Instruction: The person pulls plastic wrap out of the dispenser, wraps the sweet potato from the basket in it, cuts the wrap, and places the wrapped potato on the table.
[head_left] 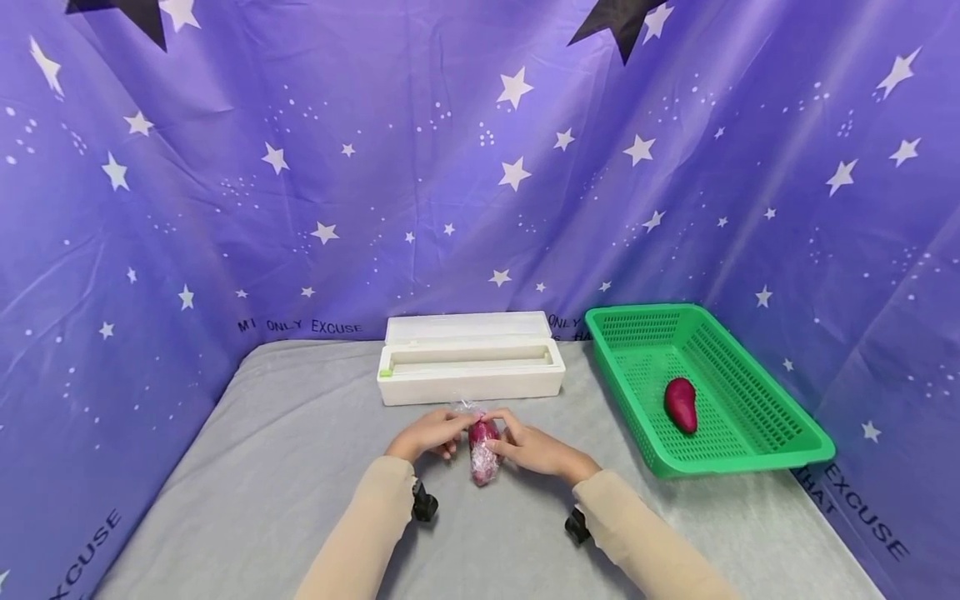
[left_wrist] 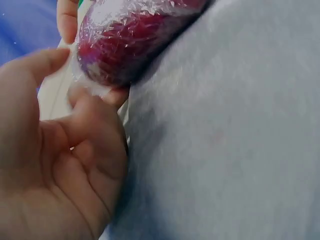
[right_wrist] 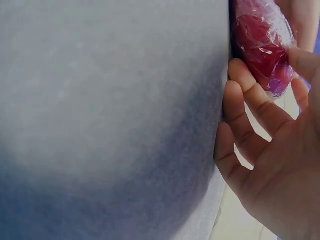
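Observation:
A dark red sweet potato point(head_left: 483, 442) lies lengthwise on the grey cloth, wrapped in clear, wrinkled plastic film point(left_wrist: 130, 30). My left hand point(head_left: 431, 433) is at its far end, where the loose film meets the fingers point(left_wrist: 87, 107); these are bent and slightly blurred. From the other side my right hand point(head_left: 543, 450) holds the wrapped sweet potato, its thumb against the side and its index finger by the far end. Along the lower side, the curled fingers point(right_wrist: 250, 92) of that hand reach the cloth and the film.
Behind the hands stands a long white box point(head_left: 472, 385) with its lid point(head_left: 468, 327) raised and a green piece point(head_left: 386, 373) at its left end. To the right is a green slotted basket point(head_left: 637, 417) holding another dark red sweet potato point(head_left: 681, 405). A purple star-patterned curtain point(head_left: 420, 183) surrounds the table.

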